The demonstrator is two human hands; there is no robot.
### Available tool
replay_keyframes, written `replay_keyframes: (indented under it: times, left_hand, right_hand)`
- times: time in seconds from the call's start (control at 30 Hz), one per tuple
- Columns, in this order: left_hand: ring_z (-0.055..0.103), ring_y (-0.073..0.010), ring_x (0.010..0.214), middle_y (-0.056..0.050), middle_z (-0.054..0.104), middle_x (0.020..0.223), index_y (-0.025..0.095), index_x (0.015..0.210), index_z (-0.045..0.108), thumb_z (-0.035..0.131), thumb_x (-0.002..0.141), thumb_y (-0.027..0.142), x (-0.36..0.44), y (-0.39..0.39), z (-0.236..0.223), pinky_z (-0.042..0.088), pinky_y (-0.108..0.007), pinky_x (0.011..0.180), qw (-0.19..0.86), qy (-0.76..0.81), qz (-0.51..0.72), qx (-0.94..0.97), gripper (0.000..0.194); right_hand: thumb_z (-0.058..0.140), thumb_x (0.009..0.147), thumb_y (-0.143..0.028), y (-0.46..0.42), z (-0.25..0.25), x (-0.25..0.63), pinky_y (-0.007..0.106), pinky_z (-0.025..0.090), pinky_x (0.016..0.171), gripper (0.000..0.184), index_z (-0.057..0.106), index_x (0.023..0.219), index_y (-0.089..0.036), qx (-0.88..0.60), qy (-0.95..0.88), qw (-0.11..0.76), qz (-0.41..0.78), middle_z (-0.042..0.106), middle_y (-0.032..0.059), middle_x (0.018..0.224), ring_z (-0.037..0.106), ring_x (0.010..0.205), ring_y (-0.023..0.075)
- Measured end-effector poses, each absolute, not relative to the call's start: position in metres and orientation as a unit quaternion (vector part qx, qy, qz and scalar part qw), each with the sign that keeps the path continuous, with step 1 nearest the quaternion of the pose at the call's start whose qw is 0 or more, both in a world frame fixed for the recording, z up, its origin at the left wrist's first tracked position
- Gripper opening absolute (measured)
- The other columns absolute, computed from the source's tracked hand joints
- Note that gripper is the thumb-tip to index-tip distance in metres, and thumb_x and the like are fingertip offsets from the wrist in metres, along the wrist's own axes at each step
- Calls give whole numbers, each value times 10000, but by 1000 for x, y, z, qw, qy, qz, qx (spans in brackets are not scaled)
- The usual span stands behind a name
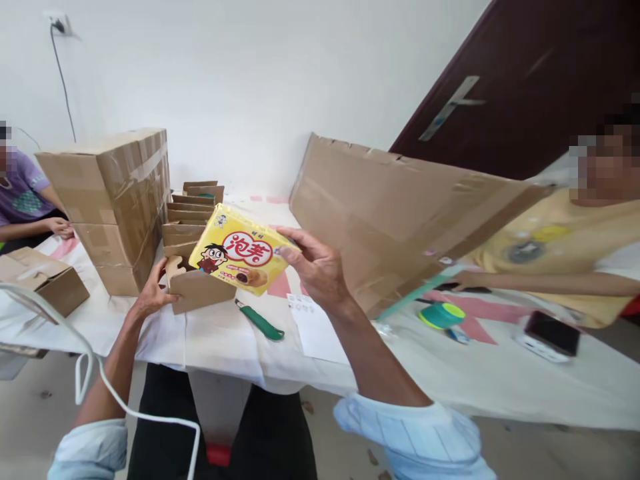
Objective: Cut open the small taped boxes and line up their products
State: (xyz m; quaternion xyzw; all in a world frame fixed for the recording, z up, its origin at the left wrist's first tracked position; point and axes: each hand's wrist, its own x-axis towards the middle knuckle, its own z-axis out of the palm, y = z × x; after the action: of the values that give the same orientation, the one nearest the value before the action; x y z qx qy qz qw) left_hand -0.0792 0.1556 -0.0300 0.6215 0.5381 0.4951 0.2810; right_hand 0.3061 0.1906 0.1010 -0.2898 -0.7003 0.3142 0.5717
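A yellow snack box (235, 257) with a cartoon figure and red Chinese lettering is gripped at its right end by my right hand (317, 267). It hangs tilted above an open cardboard box (203, 291), whose flaps stand up. My left hand (154, 292) holds that cardboard box by its left side, thumb on the front and fingers behind. Just right of the box, a green utility knife (260, 321) lies on the cloth. Further open cardboard boxes (193, 210) stand in a row behind; what they contain is mostly hidden.
Taped cartons (127, 200) are stacked at left, near a smaller carton (45, 277). A large cardboard sheet (380, 213) stands at right. Beyond it are a tape roll (441, 315), a phone (553, 333) and a seated person. A white cable (145, 415) crosses my left forearm.
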Motion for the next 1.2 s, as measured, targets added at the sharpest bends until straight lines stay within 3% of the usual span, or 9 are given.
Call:
replay_keyframes:
  times: [0.17, 0.3, 0.37, 0.5, 0.57, 0.7, 0.8, 1.03, 1.2]
  left_hand:
    - [421, -478, 1544, -246, 405, 1687, 204, 1643, 397, 946, 641, 410, -65, 132, -19, 586, -535, 1002, 138, 584, 475, 643, 1161]
    - [613, -348, 1327, -154, 642, 1410, 219, 1428, 626, 792, 870, 408, -40, 84, -3, 606, -457, 930, 14, 608, 527, 593, 613]
    - [698, -294, 1130, -112, 715, 1251, 232, 1289, 700, 747, 930, 468, -26, 66, 9, 608, -419, 873, 76, 598, 548, 580, 432]
    - [748, -302, 1077, -127, 755, 1286, 241, 1408, 664, 803, 886, 572, 2, 51, 28, 600, -345, 751, 334, 505, 540, 585, 633]
    - [768, -303, 1019, -139, 769, 1266, 235, 1480, 613, 863, 837, 565, 15, 50, 31, 559, -294, 638, 399, 485, 539, 561, 765]
    - [769, -249, 878, -111, 796, 1147, 227, 1439, 623, 885, 818, 556, 36, 54, 22, 550, -281, 622, 400, 490, 596, 494, 749]
    - [775, -244, 886, -119, 778, 1234, 242, 1436, 623, 881, 820, 550, 45, 56, 7, 572, -302, 663, 375, 499, 633, 457, 735]
    - [780, -244, 858, -124, 783, 1184, 215, 1390, 617, 934, 707, 618, 50, 55, -46, 552, -269, 595, 400, 546, 612, 409, 854]
    - [776, -264, 855, -148, 793, 1126, 174, 1317, 656, 983, 595, 626, 47, 61, -72, 507, -240, 510, 430, 577, 594, 360, 912]
  right_hand:
    - [854, 807, -659, 182, 74, 305, 456, 656, 918, 562, 811, 1159, -223, -320, -637, 574, 403, 806, 95, 1164, 760, 1059, 293]
    - [864, 768, -669, 173, 50, 297, 427, 656, 877, 578, 808, 1116, -211, -333, -597, 565, 462, 819, 87, 1116, 761, 1009, 281]
    - [867, 753, -672, 170, 42, 291, 420, 652, 863, 586, 804, 1112, -212, -332, -587, 553, 490, 821, 82, 1095, 758, 990, 277]
    - [886, 722, -682, 168, 32, 276, 415, 637, 859, 612, 787, 1093, -204, -324, -572, 541, 525, 815, 80, 1048, 750, 957, 273]
    - [874, 718, -722, 168, 29, 270, 421, 638, 868, 658, 771, 1107, -200, -326, -556, 545, 536, 813, 86, 1051, 754, 964, 282]
    - [761, 796, -808, 161, 20, 263, 436, 641, 940, 772, 707, 1298, -223, -320, -557, 559, 525, 796, 114, 1224, 746, 1139, 321]
    - [685, 853, -812, 149, 1, 258, 442, 645, 963, 832, 631, 1459, -243, -320, -574, 546, 520, 765, 130, 1333, 722, 1233, 335]
    - [656, 832, -785, 132, -67, 250, 370, 663, 651, 825, 647, 1458, -246, -391, -539, 468, 581, 791, 106, 1235, 776, 994, 308]
    - [680, 792, -736, 136, -95, 247, 364, 652, 622, 822, 671, 1418, -204, -428, -512, 446, 596, 799, 114, 1183, 777, 953, 307]
